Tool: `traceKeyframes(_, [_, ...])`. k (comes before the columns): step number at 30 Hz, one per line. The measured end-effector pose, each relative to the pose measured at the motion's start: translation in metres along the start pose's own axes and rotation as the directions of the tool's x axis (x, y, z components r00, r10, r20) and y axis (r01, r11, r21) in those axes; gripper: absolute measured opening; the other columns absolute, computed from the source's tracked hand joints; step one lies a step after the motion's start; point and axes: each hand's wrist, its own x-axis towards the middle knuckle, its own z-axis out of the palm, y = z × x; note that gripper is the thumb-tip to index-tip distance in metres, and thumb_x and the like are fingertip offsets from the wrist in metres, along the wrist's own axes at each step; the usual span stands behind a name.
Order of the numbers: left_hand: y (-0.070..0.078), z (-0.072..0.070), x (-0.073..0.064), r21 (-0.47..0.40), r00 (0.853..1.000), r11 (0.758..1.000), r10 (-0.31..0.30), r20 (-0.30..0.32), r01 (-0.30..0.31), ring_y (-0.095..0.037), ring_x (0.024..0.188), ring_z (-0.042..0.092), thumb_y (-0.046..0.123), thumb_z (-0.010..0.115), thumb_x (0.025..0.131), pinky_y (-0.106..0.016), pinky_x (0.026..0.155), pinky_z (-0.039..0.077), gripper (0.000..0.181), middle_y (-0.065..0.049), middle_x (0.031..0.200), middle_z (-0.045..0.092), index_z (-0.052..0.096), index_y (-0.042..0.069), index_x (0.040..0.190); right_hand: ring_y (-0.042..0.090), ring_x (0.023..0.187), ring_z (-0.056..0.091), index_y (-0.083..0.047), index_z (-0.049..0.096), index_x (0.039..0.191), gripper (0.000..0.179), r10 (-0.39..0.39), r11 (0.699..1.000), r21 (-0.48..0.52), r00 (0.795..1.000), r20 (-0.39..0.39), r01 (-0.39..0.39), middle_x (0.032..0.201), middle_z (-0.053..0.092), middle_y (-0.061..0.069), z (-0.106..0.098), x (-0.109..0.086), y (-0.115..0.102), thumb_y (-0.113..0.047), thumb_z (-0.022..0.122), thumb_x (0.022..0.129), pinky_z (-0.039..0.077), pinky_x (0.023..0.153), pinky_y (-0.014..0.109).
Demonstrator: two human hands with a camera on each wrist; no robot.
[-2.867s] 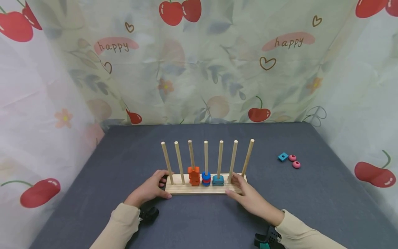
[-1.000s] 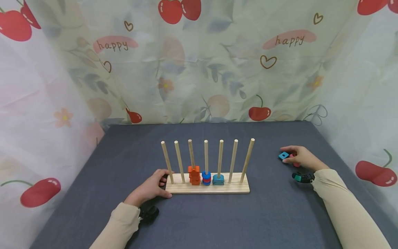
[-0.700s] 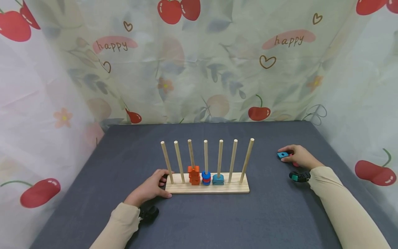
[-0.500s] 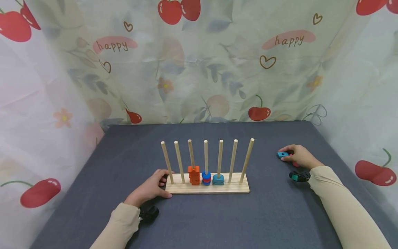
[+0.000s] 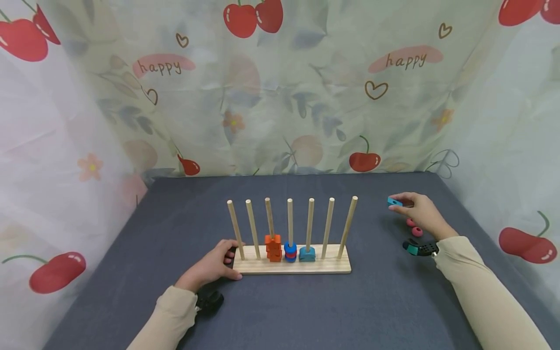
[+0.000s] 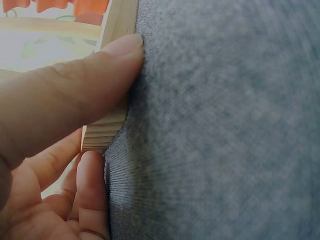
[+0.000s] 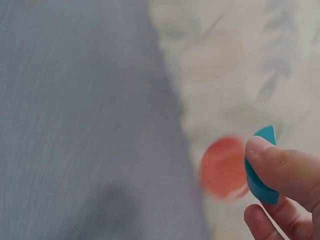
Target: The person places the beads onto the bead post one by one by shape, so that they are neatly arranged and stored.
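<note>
My right hand (image 5: 421,213) pinches a blue block (image 5: 394,201) with a hole in it, held above the table. In the right wrist view this block (image 7: 261,186) shows a curved side under the thumb. My left hand (image 5: 213,265) grips the left end of a wooden peg board (image 5: 262,266), thumb at its front edge. Several upright pegs stand on the board. Orange pieces (image 5: 273,249) are stacked on the third peg from the left. Blue and red rings (image 5: 290,252) sit on the middle peg, and a teal-blue piece (image 5: 307,253) sits on the one right of it.
Two pink beads (image 5: 417,232) lie on the dark grey tabletop (image 5: 288,311), just below my right hand. A patterned cloth (image 5: 280,97) hangs behind the table and along both sides. Each wrist wears a black device.
My right hand left the board's right side and went to the loose pieces. It has picked up the blue block and lifted it off the table. The left hand stays put.
</note>
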Motion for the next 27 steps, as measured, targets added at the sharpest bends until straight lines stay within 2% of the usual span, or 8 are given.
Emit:
traceKeyframes(4, [0.001,0.0,0.0,-0.004,1.0,1.0,0.002,-0.003,-0.002,-0.026,0.109,0.046,0.006,0.088,0.067,-0.044,0.094,0.042,0.077,-0.013,0.123,0.044,0.05,0.006,0.133,0.006,0.094,0.057,-0.01,0.056,0.135,0.053,-0.046,0.996,0.068,0.996,-0.077,0.051,0.122,0.059,0.013,-0.006,-0.011,-0.033,-0.042,0.062,0.093,0.047,0.072,0.019])
traceKeyframes(8, [0.0,0.001,0.0,-0.006,1.0,1.0,-0.003,-0.008,0.003,-0.026,0.108,0.046,0.006,0.088,0.066,-0.042,0.094,0.042,0.076,-0.012,0.123,0.044,0.051,0.007,0.133,-0.007,0.09,0.058,-0.012,0.057,0.133,0.05,-0.112,0.98,0.147,0.983,-0.147,0.134,0.117,0.061,-0.002,-0.01,-0.023,-0.065,-0.041,0.062,0.093,0.046,0.076,0.014])
traceKeyframes(12, [0.0,0.001,0.0,-0.008,1.0,1.0,-0.004,-0.007,0.004,-0.026,0.109,0.046,0.006,0.088,0.066,-0.043,0.094,0.042,0.077,-0.013,0.124,0.044,0.051,0.007,0.133,-0.005,0.092,0.06,-0.011,0.059,0.128,0.044,-0.142,0.953,0.235,0.967,-0.212,0.191,0.106,0.061,-0.015,-0.011,-0.035,-0.095,-0.036,0.065,0.092,0.047,0.079,0.013])
traceKeyframes(15, [0.0,0.001,0.0,-0.005,1.0,1.0,-0.008,-0.01,0.008,-0.026,0.109,0.046,0.006,0.088,0.066,-0.043,0.095,0.042,0.076,-0.012,0.124,0.044,0.051,0.008,0.133,-0.001,0.094,0.061,-0.01,0.06,0.123,0.037,-0.175,0.921,0.3,0.953,-0.245,0.247,0.104,0.061,-0.016,-0.009,-0.044,-0.114,-0.027,0.067,0.092,0.047,0.08,0.013])
traceKeyframes(19, [0.0,0.002,0.001,-0.008,1.0,1.0,-0.018,-0.011,0.018,-0.025,0.109,0.046,0.006,0.088,0.066,-0.043,0.095,0.042,0.076,-0.011,0.124,0.045,0.052,0.009,0.133,0.004,0.097,0.061,-0.007,0.06,0.122,0.032,-0.264,0.852,0.381,0.922,-0.281,0.36,0.107,0.063,-0.012,-0.006,-0.053,-0.132,-0.014,0.067,0.092,0.048,0.082,0.014])
traceKeyframes(23, [-0.001,0.001,0.002,-0.008,1.0,1.0,-0.015,-0.009,0.014,-0.025,0.109,0.046,0.006,0.088,0.066,-0.042,0.095,0.041,0.076,-0.011,0.124,0.044,0.052,0.009,0.133,0.007,0.098,0.061,-0.005,0.058,0.124,0.034,-0.339,0.759,0.456,0.88,-0.333,0.465,0.108,0.064,-0.008,-0.001,-0.058,-0.147,-0.004,0.065,0.091,0.049,0.083,0.015])
traceKeyframes(27, [-0.002,0.001,0.002,-0.004,1.0,1.0,-0.011,-0.008,0.011,-0.025,0.109,0.045,0.007,0.088,0.066,-0.042,0.094,0.042,0.077,-0.011,0.124,0.044,0.051,0.009,0.133,0.008,0.098,0.062,0.0,0.054,0.127,0.039,-0.37,0.669,0.521,0.846,-0.385,0.53,0.109,0.064,-0.004,0.004,-0.064,-0.162,0.005,0.063,0.089,0.05,0.082,0.016])
